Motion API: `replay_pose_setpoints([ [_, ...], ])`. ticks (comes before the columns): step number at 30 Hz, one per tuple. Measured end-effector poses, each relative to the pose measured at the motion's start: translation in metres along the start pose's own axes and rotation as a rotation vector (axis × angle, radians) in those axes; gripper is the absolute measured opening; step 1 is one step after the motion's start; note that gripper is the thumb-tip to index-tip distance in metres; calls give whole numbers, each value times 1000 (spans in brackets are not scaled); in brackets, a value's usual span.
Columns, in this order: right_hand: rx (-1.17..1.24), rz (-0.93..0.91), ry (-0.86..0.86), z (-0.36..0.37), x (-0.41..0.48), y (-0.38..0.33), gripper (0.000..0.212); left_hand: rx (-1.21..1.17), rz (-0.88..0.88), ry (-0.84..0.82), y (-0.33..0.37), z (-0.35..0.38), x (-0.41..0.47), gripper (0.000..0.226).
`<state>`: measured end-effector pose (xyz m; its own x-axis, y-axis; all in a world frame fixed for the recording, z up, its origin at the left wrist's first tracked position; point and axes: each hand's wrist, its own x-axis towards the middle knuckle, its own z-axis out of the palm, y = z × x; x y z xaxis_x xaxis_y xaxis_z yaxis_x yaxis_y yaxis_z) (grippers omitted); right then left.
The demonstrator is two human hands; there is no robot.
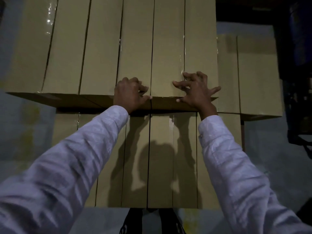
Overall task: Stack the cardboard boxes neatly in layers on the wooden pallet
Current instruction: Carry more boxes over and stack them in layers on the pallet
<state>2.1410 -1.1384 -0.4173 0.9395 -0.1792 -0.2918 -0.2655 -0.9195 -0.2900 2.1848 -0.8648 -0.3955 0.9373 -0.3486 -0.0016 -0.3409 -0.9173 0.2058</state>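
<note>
Boxes (167,56) lie lengthwise straight ahead; L hand (130,94) curled gripping their near edge, R hand (196,92) clawed over it, both equally close

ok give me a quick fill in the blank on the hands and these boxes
1. On the upper boxes, the left hand is curled while the right hand has its fingers ___.
2. Both sleeves are ___ in colour.
3. The lower boxes carry the person's ___.

Missing words: spread; white; shadow
</note>
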Motion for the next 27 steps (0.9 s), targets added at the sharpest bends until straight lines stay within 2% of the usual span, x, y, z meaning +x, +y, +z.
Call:
replay_pose_setpoints([
  [5,-25,18,11,7,1,1,74,19,5,3,3,1,-1,45],
  [13,-97,-62,-115,12,2,6,70,29,-50,-32,7,5,-4,46],
  [16,28,-122,-74,12,-16,16,73,31,-34,-97,9,5,-7,49],
  [20,305,-39,126,20,-92,29,65,124,-27,-228,18,7,-35,74],
  [23,400,71,171,24,-161,35,58,-9,-88,-187,44,5,-81,71],
  [27,520,136,79,26,-231,32,47,-249,-200,-257,78,-3,-152,63],
])
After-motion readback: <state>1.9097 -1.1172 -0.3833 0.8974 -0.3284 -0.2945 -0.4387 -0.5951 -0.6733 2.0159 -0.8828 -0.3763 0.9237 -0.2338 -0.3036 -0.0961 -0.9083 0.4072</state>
